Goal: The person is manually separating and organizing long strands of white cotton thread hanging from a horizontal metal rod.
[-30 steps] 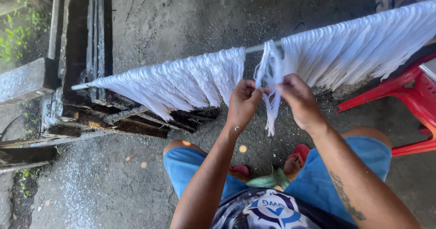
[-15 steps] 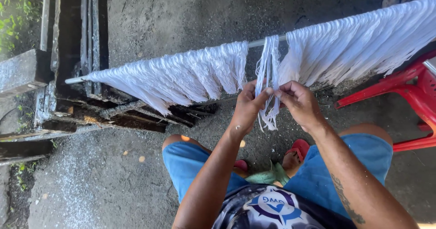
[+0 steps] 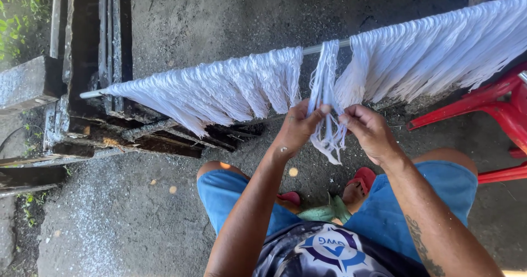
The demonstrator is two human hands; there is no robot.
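Left hand (image 3: 296,130) and right hand (image 3: 369,131) both pinching white strands (image 3: 328,107) hung from rod (image 3: 321,48), skeins at nine and two o'clock; separating step, calling for steady tension.

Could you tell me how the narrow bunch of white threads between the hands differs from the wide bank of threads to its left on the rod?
The narrow bunch is a thin lone skein; the left bank is a broad sheet of many skeins. The left hand and right hand pinch the bunch; the bank hangs untouched. The bunch's ends look tangled, the bank's combed and slanted. Both are white and hang from one metal rod.
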